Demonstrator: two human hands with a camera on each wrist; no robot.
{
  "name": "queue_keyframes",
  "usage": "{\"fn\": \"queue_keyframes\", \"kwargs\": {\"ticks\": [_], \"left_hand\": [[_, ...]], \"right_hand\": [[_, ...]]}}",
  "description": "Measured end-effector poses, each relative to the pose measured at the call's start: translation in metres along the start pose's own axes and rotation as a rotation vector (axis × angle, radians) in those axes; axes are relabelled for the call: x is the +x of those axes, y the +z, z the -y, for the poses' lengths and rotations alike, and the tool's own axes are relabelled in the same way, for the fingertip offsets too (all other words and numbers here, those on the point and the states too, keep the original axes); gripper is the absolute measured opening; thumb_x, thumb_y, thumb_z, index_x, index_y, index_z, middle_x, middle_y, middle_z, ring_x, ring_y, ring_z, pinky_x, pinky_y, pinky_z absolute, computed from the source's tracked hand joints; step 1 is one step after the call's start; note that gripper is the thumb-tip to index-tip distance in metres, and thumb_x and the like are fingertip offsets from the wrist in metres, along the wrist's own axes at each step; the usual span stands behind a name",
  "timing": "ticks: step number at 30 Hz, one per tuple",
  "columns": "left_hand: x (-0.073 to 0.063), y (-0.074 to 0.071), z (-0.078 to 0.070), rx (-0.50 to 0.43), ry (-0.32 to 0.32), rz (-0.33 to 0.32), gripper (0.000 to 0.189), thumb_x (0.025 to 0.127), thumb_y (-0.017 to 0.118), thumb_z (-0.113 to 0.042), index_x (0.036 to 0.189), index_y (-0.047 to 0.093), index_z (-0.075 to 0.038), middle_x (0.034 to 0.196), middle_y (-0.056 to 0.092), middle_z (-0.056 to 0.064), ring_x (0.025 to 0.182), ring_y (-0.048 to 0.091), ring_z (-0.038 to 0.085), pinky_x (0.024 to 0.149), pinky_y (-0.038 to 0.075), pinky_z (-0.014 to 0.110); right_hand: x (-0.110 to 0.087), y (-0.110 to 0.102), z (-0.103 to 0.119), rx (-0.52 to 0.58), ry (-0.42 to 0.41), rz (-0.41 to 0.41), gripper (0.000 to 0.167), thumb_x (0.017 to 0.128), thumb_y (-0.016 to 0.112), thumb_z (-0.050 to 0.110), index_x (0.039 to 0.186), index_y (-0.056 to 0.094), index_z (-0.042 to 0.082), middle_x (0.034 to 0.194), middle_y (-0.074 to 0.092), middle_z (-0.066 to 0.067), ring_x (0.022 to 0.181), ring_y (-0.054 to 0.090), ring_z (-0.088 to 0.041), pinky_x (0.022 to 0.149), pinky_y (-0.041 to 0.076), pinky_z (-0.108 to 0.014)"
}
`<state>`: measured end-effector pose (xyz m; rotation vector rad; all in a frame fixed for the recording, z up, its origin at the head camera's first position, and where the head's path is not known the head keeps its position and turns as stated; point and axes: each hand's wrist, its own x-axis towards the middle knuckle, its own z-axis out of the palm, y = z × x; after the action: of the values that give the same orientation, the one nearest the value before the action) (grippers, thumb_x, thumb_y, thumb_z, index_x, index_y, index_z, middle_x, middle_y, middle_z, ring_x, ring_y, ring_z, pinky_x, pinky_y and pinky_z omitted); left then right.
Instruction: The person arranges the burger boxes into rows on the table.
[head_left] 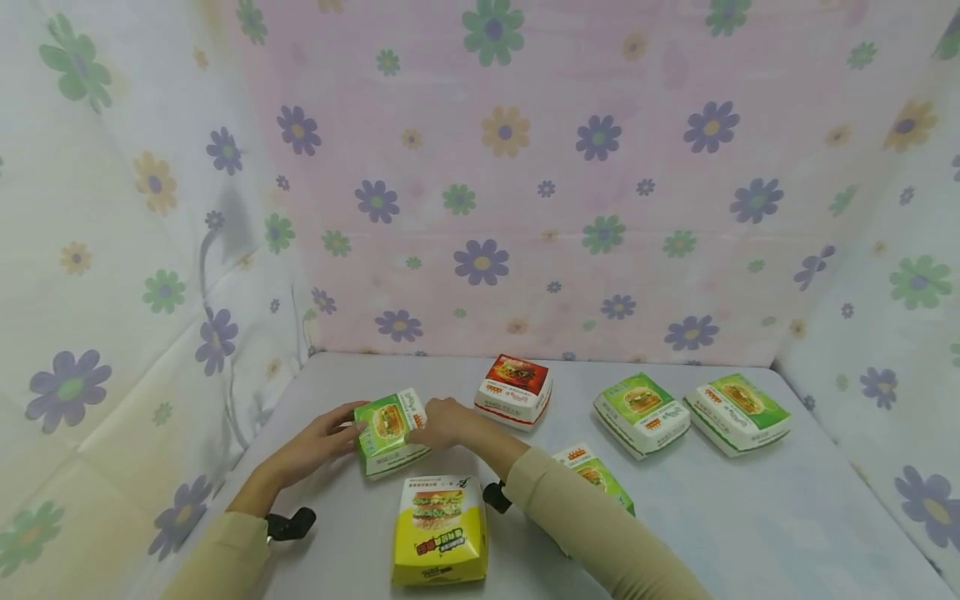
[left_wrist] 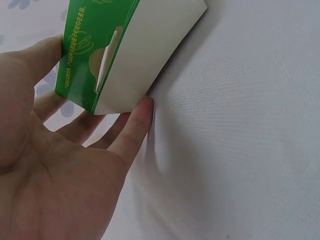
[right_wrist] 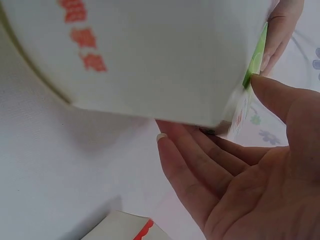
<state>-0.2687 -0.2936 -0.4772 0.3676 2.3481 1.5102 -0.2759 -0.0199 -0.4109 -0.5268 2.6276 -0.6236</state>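
Pale pink and white fabric printed with purple, green and orange flowers (head_left: 420, 167) walls in the white-covered table (head_left: 750, 517) that I watch through the head camera. For my landmark I take the yellow-and-white cardboard burger box (head_left: 438, 533), flat on the table at the near side. Just beyond it and slightly to its left is the green-and-white cardboard burger box (head_left: 386, 423) that both hands have hold of. I see the left hand (head_left: 326, 437) gripping its left end, the thumb at the edge of the green panel and the fingers around the lower corner. On the other end the right hand (head_left: 444, 423) grips too, thumb on the green edge, fingers along the white side. From my views I cannot tell whether the box is fully resting on the table.

Beyond the yellow-and-white box and to its right I see a red-topped white cardboard box (head_left: 513, 387). Well to the right of my landmark, and farther back, two more green-and-white boxes (head_left: 641, 414) sit near each other. Nearer on that side, another green box (head_left: 596, 471) lies partly hidden by the beige right sleeve (head_left: 592, 533).
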Motion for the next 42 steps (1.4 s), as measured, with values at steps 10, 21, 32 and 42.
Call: {"fn": "queue_keyframes", "kwargs": {"ticks": [10, 21, 32, 42], "left_hand": [[-0.008, -0.012, -0.008, 0.07, -0.014, -0.033, 0.07, 0.107, 0.055, -0.041, 0.161, 0.025, -0.007, 0.16, 0.03, 0.026, 0.14, 0.042, 0.048, 0.103, 0.051, 0.047], [-0.029, 0.022, -0.027, 0.133, -0.163, -0.092, 0.109, 0.094, 0.073, -0.046, 0.163, -0.001, -0.008, 0.166, 0.014, 0.026, 0.142, 0.037, 0.048, 0.099, 0.051, 0.055], [-0.031, 0.034, -0.027, 0.159, -0.16, -0.111, 0.112, 0.091, 0.077, -0.046, 0.164, -0.002, -0.015, 0.165, 0.017, 0.023, 0.136, 0.045, 0.045, 0.094, 0.052, 0.054], [-0.027, 0.03, -0.026, 0.131, -0.123, -0.093, 0.095, 0.098, 0.068, -0.044, 0.164, 0.006, -0.018, 0.165, 0.018, 0.025, 0.132, 0.049, 0.042, 0.088, 0.056, 0.043]], "right_hand": [[-0.001, -0.015, -0.002, -0.076, 0.018, -0.018, 0.056, 0.098, 0.062, 0.056, 0.117, 0.063, 0.003, 0.095, 0.067, -0.007, 0.088, 0.067, -0.022, 0.07, 0.052, -0.033], [0.024, -0.017, -0.012, 0.068, -0.148, -0.043, 0.065, 0.107, 0.051, 0.037, 0.161, 0.029, 0.007, 0.161, 0.038, -0.017, 0.15, 0.034, -0.033, 0.121, 0.029, -0.045], [0.036, -0.008, -0.013, 0.11, -0.138, -0.033, 0.06, 0.106, 0.052, 0.035, 0.161, 0.034, 0.016, 0.164, 0.036, -0.01, 0.152, 0.03, -0.029, 0.123, 0.025, -0.045], [0.039, -0.004, -0.012, 0.084, -0.168, -0.023, 0.056, 0.106, 0.054, 0.034, 0.157, 0.041, 0.013, 0.159, 0.044, -0.011, 0.148, 0.037, -0.029, 0.12, 0.032, -0.045]]}}
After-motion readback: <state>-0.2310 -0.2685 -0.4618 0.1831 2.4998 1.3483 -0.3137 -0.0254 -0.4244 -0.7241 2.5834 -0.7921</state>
